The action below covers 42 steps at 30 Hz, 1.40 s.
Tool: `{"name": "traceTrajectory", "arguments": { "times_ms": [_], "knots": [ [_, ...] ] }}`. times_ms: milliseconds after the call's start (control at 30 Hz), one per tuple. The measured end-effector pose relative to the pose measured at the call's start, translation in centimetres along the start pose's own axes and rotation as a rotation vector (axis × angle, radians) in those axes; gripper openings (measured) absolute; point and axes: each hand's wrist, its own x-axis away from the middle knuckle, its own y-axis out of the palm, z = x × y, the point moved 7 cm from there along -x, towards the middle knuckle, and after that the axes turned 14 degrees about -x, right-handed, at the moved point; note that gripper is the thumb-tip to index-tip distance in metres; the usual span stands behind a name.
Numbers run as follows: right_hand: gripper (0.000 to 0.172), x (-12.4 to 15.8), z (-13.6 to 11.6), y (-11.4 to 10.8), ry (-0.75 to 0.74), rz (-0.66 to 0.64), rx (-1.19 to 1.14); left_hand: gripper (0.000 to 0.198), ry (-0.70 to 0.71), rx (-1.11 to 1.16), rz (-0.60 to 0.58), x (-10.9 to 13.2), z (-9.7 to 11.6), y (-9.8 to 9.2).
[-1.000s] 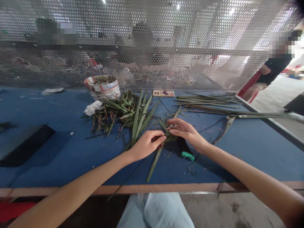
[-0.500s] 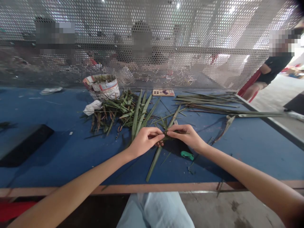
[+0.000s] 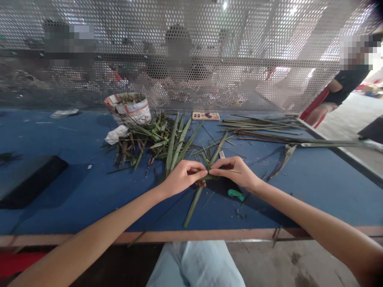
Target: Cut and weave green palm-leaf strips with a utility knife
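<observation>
Left hand (image 3: pixel 188 176) and right hand (image 3: pixel 235 171) both pinching one leaf piece (image 3: pixel 208 167), 12 o'clock.
Best keep pinches close together, tension even, or it may slip or split; leaf pile (image 3: pixel 160 136) at 11 o'clock, phone (image 3: pixel 206 116) farther, 12.

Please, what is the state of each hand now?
Left hand: closed, fingers pinching the green leaf.
Right hand: closed, fingers pinching the same leaf.

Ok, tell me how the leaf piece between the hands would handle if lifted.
The leaf piece is probably light: the left hand and right hand pinch it by fingertips. The lower strip juts out straight, suggesting springy stiffness. It might snag on the nearby leaf pile.
</observation>
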Motion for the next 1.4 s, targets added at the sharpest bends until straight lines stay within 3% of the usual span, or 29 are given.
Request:
{"name": "traceTrajectory", "arguments": {
  "times_ms": [167, 267, 467, 700, 1033, 1233, 1400],
  "knots": [
    [0.026, 0.1, -0.3, 0.5, -0.004, -0.034, 0.021, 0.025, -0.082, 0.139, -0.04, -0.4, -0.8, 0.2],
    [0.029, 0.2, -0.5, 0.9, 0.004, -0.042, 0.071, 0.03, -0.15, 0.106, -0.061, -0.5, -1.5, 0.2],
    [0.031, 0.4, -0.8, 1.1, -0.025, 0.002, 0.163, 0.026, -0.095, -0.051, -0.069, -0.3, -1.2, -0.1],
    [0.022, 0.5, -0.8, 0.9, -0.056, 0.015, 0.154, 0.02, -0.154, 0.0, -0.016, -0.1, -1.5, 0.0],
    [0.017, 0.4, -0.3, 0.6, -0.057, 0.029, 0.104, 0.014, -0.118, 0.003, 0.022, -0.1, -1.5, 0.0],
    [0.018, 0.4, -0.3, 0.5, -0.048, 0.031, 0.102, 0.014, -0.103, 0.016, 0.014, -0.1, -1.4, 0.1],
    [0.022, 0.2, -0.4, 0.7, -0.033, 0.024, 0.131, 0.012, -0.086, -0.034, 0.093, -0.1, -1.0, -0.5]
  ]
}}
